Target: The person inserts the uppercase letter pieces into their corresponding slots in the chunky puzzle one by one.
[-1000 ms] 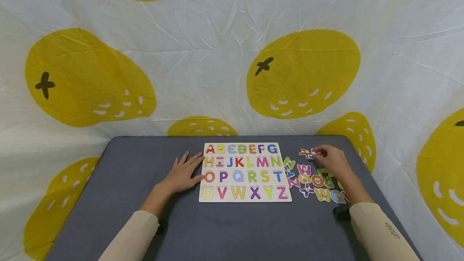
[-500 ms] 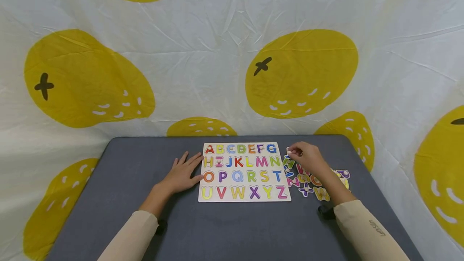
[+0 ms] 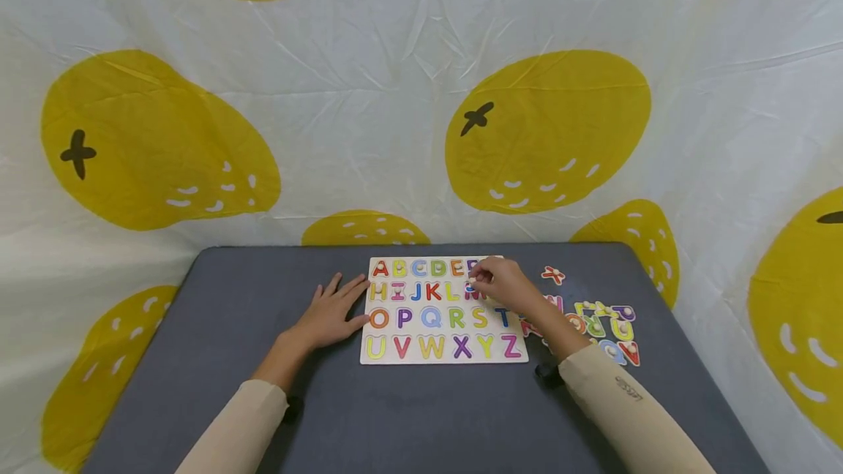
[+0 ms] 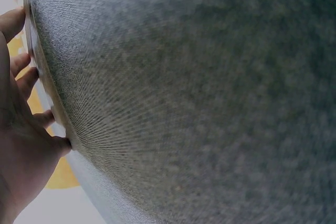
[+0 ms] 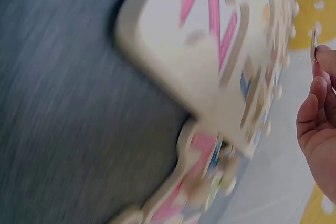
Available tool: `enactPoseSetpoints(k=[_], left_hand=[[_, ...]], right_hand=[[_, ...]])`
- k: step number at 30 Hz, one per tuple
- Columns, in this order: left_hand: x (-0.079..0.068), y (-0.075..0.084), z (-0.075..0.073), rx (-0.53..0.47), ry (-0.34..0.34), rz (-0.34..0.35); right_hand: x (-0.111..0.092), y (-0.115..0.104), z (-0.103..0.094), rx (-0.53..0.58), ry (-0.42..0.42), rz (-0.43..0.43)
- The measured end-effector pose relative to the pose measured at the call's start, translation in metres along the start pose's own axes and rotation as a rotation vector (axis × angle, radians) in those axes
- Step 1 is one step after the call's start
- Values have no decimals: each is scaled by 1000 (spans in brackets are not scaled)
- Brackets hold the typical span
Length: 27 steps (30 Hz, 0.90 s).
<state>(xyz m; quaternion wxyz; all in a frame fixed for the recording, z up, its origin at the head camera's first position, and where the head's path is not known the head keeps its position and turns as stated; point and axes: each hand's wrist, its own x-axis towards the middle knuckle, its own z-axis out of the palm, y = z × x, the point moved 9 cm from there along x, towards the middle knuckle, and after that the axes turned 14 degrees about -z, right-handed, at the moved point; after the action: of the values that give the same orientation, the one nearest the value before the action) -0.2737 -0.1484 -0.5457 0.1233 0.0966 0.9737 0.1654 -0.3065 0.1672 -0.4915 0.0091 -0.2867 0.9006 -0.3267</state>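
An alphabet puzzle board lies flat on the table, its letters printed from A to Z. My left hand rests with spread fingers at the board's left edge; the left wrist view shows the fingers on the grey surface. Over the board's upper right, near the letter M, my right hand pinches a small letter puzzle piece. That piece is seen nearly edge-on in the right wrist view, so its letter cannot be read. The hand hides part of F, G and N.
Right of the board is a pile of loose letter pieces, including a red A-shaped piece and a purple P. A red X-shaped piece lies apart behind them. The table meets a patterned curtain at the back.
My right hand has moved left from the loose pieces to above the board, carrying a piece picked up near the red X-shaped one. The left hand stays where it was.
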Motion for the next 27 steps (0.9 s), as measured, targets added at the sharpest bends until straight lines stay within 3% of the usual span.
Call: enactPoseSetpoints(k=[16, 27], left_hand=[[0, -1, -1, -2, -14, -3], [-1, 0, 0, -3, -14, -7]], right_hand=[[52, -39, 69, -21, -141, -73], [66, -48, 91, -84, -191, -47]])
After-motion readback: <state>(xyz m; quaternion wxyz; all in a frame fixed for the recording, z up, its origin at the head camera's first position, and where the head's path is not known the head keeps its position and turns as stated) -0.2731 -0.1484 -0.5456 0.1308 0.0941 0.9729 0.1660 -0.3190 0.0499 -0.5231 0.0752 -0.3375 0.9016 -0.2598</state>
